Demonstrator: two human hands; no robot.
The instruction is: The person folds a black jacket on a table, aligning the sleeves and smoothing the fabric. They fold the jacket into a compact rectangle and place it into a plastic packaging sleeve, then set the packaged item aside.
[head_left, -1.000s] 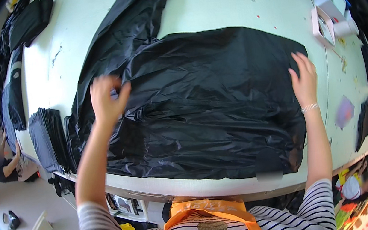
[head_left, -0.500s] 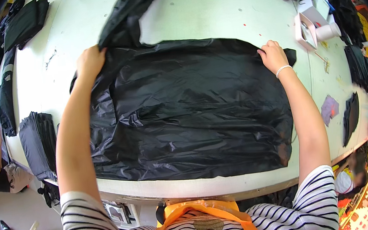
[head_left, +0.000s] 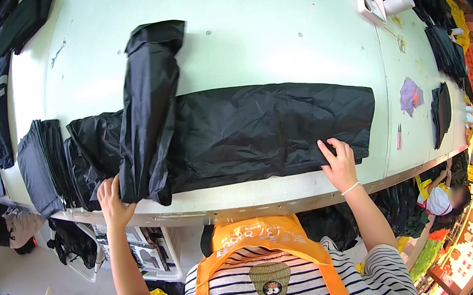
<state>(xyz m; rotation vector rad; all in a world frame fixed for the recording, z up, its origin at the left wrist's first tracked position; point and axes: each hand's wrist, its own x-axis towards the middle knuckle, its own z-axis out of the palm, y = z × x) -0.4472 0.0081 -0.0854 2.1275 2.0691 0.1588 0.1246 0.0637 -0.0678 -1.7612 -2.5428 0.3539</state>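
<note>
A shiny black garment [head_left: 258, 129] lies folded on the white table in front of me, a long strip running left to right. Across its left part rests a sleeve-like narrow section [head_left: 149, 93], its far end reaching past the fold onto the bare tabletop. My left hand [head_left: 114, 204] is at the near edge beside the lower end of that section, fingers stretched over the black fabric and thumb apart. On the garment's near right part, my right hand [head_left: 340, 161] lies with its fingers spread.
A stack of folded black garments [head_left: 42, 167] stands at the table's left edge. To the right are a purple cloth scrap [head_left: 411, 96], a small pink-handled tool [head_left: 399, 137], a pink tray [head_left: 371, 4] and a white cup [head_left: 399, 2]. Other people sit at far left and lower right.
The garment's far edge has come toward me, folding the wide panel into a narrower strip. The sleeve-like section now lies across it. Both hands have moved nearer, and the right fingers have spread.
</note>
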